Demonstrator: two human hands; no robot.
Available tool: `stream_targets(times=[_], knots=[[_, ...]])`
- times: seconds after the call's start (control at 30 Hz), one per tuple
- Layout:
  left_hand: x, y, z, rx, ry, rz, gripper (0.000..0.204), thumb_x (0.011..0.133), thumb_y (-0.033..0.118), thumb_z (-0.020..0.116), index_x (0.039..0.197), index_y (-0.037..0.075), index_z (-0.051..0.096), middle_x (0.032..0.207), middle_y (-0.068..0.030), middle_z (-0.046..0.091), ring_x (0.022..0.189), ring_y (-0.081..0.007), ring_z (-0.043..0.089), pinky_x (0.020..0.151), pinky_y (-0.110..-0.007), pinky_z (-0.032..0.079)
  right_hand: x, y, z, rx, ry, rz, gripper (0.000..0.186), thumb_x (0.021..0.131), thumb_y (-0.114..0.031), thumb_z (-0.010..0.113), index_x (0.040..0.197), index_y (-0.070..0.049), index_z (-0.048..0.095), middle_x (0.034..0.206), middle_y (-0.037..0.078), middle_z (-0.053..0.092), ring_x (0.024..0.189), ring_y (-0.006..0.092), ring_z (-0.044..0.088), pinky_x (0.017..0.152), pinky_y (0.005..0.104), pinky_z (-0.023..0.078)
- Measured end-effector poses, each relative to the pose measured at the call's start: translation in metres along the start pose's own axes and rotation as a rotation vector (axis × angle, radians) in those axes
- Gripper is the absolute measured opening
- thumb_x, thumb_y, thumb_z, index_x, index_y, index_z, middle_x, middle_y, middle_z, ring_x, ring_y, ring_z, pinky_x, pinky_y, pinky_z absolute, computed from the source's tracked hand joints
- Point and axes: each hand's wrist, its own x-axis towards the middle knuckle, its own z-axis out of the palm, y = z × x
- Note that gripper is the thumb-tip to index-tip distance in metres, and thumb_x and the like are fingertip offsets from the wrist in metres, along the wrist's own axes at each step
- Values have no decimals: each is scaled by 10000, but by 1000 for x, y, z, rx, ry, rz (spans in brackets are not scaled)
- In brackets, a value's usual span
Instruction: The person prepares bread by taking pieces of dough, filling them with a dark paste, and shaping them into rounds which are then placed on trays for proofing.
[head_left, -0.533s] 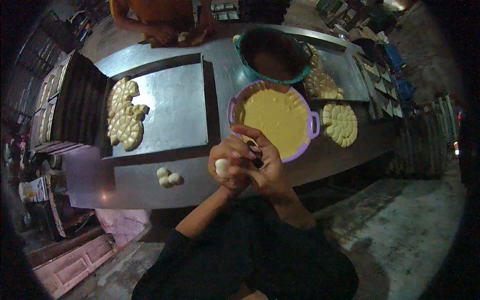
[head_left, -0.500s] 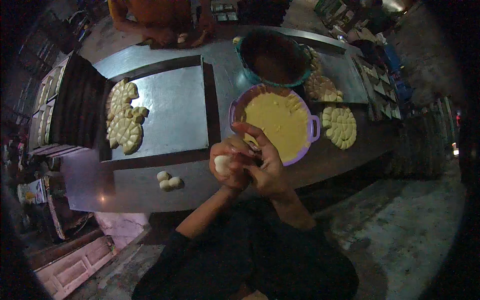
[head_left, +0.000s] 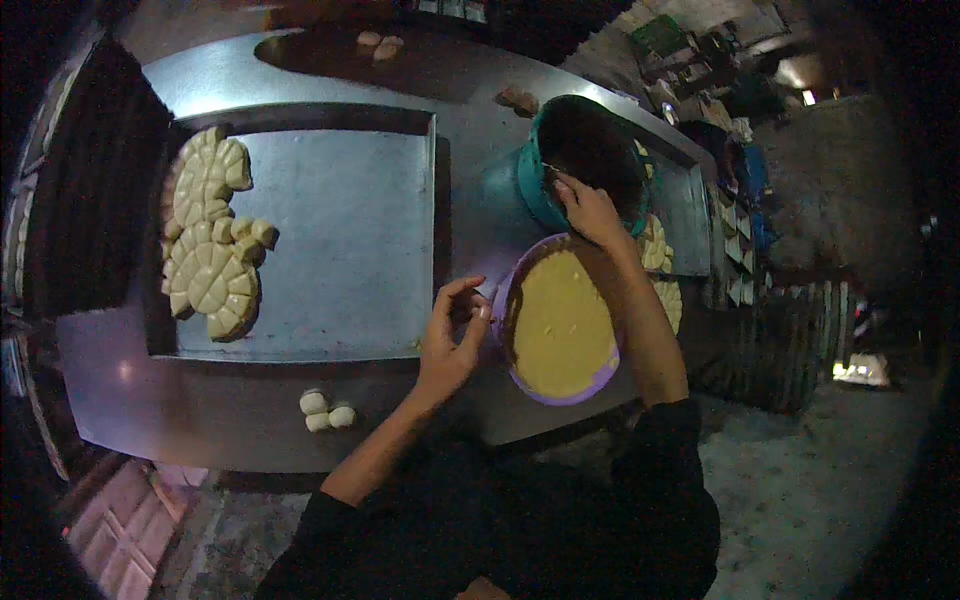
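My left hand is open beside the left rim of a purple basin, its fingers curved and apart. Thick yellow filling lies in the basin. My right hand reaches over the near edge of a teal tub. Its fingers are pressed together; what they hold, if anything, is too dark to make out. Three small dough balls sit together on the table, left of my left forearm. Scored dough pieces fill the left side of a metal tray.
A dark rack stands left of the tray. More dough pieces lie right of the basin, partly behind my right arm. A few dough lumps are at the table's far side. Another tray lies at the right.
My hands, together around a dough ball before, are now apart. The right one has moved forward to the teal tub, the left one beside the basin. The ball no longer shows in my hands.
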Motion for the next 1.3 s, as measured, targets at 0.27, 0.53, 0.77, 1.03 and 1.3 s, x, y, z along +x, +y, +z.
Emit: stream_targets(times=[0.27,0.53,0.77,1.03,1.3], knots=[[17,17,-8,-59,-88,-114,256,993,131,552,1226,27,576,1024,-28,600,940,-100,582,865,-270,477,-15,6,1,485,83,219,407,1037,-323,456,1233,-19,644,1118,132,683,1009,209,647,877,333,483],[-8,67,8,-464,-58,-375,347,1019,289,534,1242,28,586,1099,-38,621,1030,-124,582,936,-307,450,-153,-160,-44,1600,-7,11,376,978,-94,570,1342,-15,513,1045,104,670,983,162,646,875,291,517],[-62,95,34,-653,209,-506,346,996,319,573,1179,27,602,1179,-77,630,1096,-173,591,1004,-357,449,-216,-120,-12,1617,-53,-289,332,949,-91,636,1246,38,563,1171,123,625,1034,175,626,920,308,516],[-130,93,68,-76,-26,-20,396,899,105,706,1272,-4,627,1390,-115,491,1264,-189,491,1055,-341,424,-287,-111,-50,638,361,-665,475,737,57,734,1189,-73,671,1259,166,590,1089,279,627,900,364,551],[-196,78,113,183,91,60,328,954,180,656,1215,-18,660,1250,-110,600,1154,-163,565,972,-287,451,-350,-77,-52,981,223,-754,320,760,-19,774,1064,-26,673,1175,153,631,1054,300,642,896,364,538]])
